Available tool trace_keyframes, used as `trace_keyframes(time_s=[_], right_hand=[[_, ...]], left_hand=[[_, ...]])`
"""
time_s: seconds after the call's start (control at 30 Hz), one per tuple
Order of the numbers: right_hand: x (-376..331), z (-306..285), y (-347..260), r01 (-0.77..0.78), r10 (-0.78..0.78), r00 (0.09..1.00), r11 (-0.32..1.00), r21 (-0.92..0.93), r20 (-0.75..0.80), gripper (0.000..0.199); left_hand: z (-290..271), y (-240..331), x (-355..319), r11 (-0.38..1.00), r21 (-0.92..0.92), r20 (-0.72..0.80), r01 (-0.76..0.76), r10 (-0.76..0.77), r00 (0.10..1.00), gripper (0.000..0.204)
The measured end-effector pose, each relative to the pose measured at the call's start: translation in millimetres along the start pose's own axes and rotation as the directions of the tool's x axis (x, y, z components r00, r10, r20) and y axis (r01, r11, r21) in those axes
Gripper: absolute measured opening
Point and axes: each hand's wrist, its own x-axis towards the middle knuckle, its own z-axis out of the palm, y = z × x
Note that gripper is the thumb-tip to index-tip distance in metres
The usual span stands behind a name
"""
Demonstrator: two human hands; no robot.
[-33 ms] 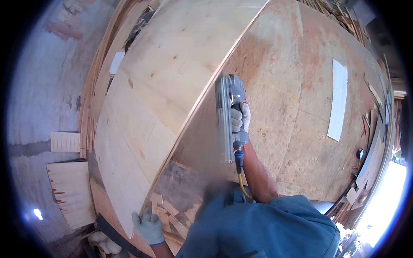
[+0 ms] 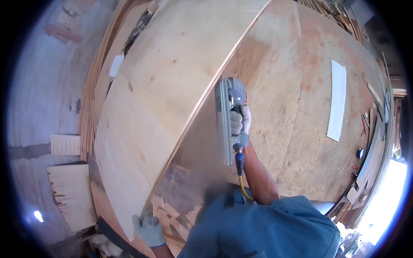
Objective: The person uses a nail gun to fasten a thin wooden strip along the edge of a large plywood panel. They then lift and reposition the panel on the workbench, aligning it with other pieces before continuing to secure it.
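My right hand point(image 2: 237, 121), in a pale work glove, is closed round the handle of a grey pneumatic nail gun point(image 2: 238, 92). A blue fitting and a yellow air hose point(image 2: 242, 185) run from its near end towards my body. The gun's long magazine lies alongside the slanting edge of a pale plywood sheet point(image 2: 159, 86), its far end close to that edge. Whether it touches is unclear. My gloved left hand point(image 2: 150, 228) grips the sheet's near corner, with part of its fingers hidden at the edge. The sheet rests over a larger, stained plywood panel point(image 2: 279, 133).
A white strip point(image 2: 337, 101) lies on the panel to the right, with a tape measure point(image 2: 359, 152) beyond it. Wood offcuts point(image 2: 172, 219) are heaped near my left arm. Long wooden strips point(image 2: 88, 120) line the left side. More scrap wood point(image 2: 335, 15) lies far right.
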Motion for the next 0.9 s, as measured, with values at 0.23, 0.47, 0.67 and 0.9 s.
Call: trace_keyframes(time_s=[0.23, 0.47, 0.67, 0.9], right_hand=[[28.2, 55.9, -67.6, -0.019, 0.009, 0.998, 0.988, -0.155, -0.066, 0.038], [68.6, 18.9, -130.0, 0.073, -0.076, 0.997, 0.995, 0.074, 0.033, 0.033], [96.2, 30.0, -111.6, 0.060, -0.061, 0.998, 0.997, -0.045, -0.028, 0.034], [97.9, 67.1, -100.0, 0.161, -0.318, 0.922, 0.832, -0.530, -0.219, 0.042]], left_hand=[[3.5, -0.1, 14.0, 0.997, 0.060, -0.162, 0.042, -0.032, 0.986, 0.052], [18.8, 2.5, 9.9, 0.999, 0.035, -0.203, 0.036, -0.028, 0.979, 0.047], [30.9, -8.6, 11.6, 1.000, 0.011, -0.213, 0.018, -0.016, 0.977, 0.044], [7.2, -6.4, 25.8, 0.999, 0.018, -0.199, -0.029, 0.032, 0.979, 0.050]])
